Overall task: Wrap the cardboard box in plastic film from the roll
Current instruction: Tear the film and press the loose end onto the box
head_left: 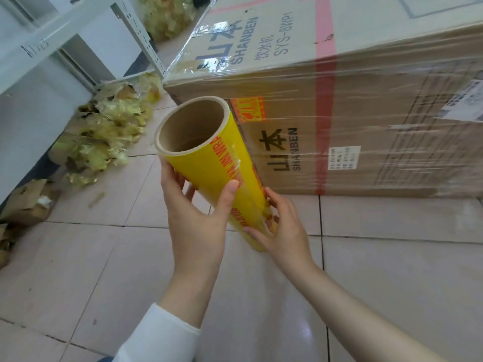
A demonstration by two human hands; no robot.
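A large brown cardboard box [352, 121] with black SHANBEN print and a red tape band stands on the tiled floor, its side covered in shiny plastic film. In front of it I hold a yellow roll of film [209, 163] with red lettering, tilted, its open cardboard core facing me. My left hand [198, 212] grips the roll's middle, thumb across its front. My right hand [279, 231] holds the lower end, fingers curled around it. A loose film edge lies on the roll near its right side.
Crumpled yellowish plastic scraps [109, 131] and torn cardboard pieces [28, 202] lie along the left wall under a white metal shelf [52, 30]. More scraps [167, 14] are piled behind the box. Pale floor tiles [104, 270] spread in front.
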